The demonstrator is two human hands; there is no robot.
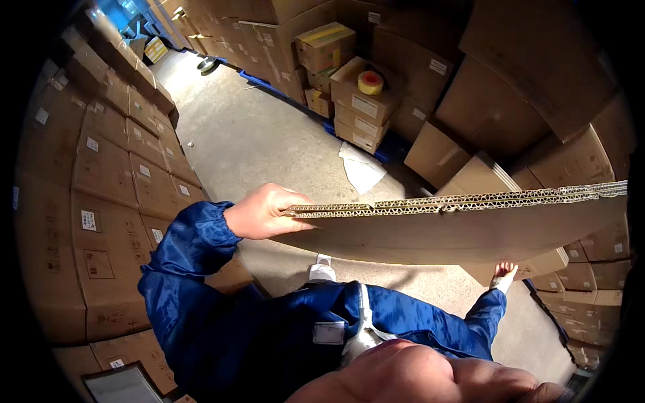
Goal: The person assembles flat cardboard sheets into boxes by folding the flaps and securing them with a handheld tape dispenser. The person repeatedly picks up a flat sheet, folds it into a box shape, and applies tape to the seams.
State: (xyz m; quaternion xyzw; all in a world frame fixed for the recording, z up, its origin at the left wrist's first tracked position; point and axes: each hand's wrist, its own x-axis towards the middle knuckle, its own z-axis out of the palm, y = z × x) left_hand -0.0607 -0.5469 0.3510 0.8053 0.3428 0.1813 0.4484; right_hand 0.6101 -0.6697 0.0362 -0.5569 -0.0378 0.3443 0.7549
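A large flattened cardboard box (430, 232) stretches across in front of me, its layered corrugated edge turned upward. My left hand (265, 211) is closed round its left end, thumb on the near face and fingers over the far side. Farther right, my right hand (504, 272) is at the board's lower edge, fingers curled up against it. Blue sleeves cover both my arms. The board's far side is hidden from view.
Stacked cartons (111, 228) line the left side. More cartons (366, 101) stand across the aisle, with a yellow tape roll (370, 82) on top. A white sheet (363, 168) lies on the concrete floor (269, 141). Large cardboard panels (494, 101) lean at the right.
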